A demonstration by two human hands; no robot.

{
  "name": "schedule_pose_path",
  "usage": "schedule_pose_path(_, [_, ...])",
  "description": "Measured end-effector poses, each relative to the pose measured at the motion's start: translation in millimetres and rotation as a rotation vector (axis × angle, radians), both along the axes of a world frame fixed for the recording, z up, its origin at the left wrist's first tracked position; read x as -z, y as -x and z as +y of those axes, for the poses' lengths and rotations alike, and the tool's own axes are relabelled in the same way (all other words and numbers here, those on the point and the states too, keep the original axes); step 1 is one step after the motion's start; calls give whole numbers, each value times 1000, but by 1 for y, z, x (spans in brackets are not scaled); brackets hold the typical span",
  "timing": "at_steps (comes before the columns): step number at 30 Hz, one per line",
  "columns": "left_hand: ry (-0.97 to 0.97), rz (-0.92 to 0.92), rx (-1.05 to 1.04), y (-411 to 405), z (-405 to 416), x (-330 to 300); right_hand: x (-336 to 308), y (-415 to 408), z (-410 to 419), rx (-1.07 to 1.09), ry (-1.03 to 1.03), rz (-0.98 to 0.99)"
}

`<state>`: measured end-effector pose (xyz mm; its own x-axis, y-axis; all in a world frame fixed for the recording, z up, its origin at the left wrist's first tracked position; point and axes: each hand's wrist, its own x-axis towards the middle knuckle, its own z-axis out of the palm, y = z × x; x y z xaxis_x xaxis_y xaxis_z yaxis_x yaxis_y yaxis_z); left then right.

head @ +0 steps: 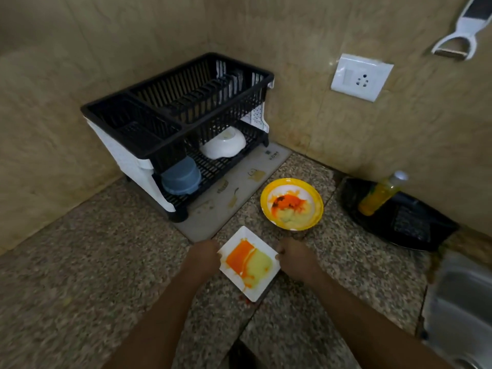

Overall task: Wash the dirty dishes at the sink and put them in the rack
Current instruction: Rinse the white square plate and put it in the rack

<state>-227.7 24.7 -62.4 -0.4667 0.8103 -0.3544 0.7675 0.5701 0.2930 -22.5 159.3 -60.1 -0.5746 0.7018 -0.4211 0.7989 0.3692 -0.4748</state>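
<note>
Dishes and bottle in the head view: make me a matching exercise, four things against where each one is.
Things:
1. square plate
2. round plate
3. white bowl
4. bottle

Places:
A. lower shelf of the rack
B. on the black tray by the wall
C. held at its edges by the left hand and right hand
D. on the counter, between the rack's mat and the tray

Pairs: 1-C, 2-D, 3-A, 4-B
</note>
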Motion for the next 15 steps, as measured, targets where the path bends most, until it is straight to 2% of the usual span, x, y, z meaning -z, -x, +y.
schedule_pose_path(3, [-39, -7, -74, -18, 8, -8, -4, -20, 1, 105, 2, 85])
schedule_pose_path(6, [-117, -33, -35, -46, 17, -18, -13, -60, 5, 191, -9, 149])
schedule_pose_path(10, [-293, -207, -58, -105, 38, -29, -28, -137, 5, 359, -16, 225])
schedule_pose_path(13, [-395, -533, -229, -176, 54, -42, -38, -205, 1, 491, -45, 268])
schedule_pose_path(15, [-345, -788, -296, -231, 63, -51, -40, -253, -1, 565, -61, 312])
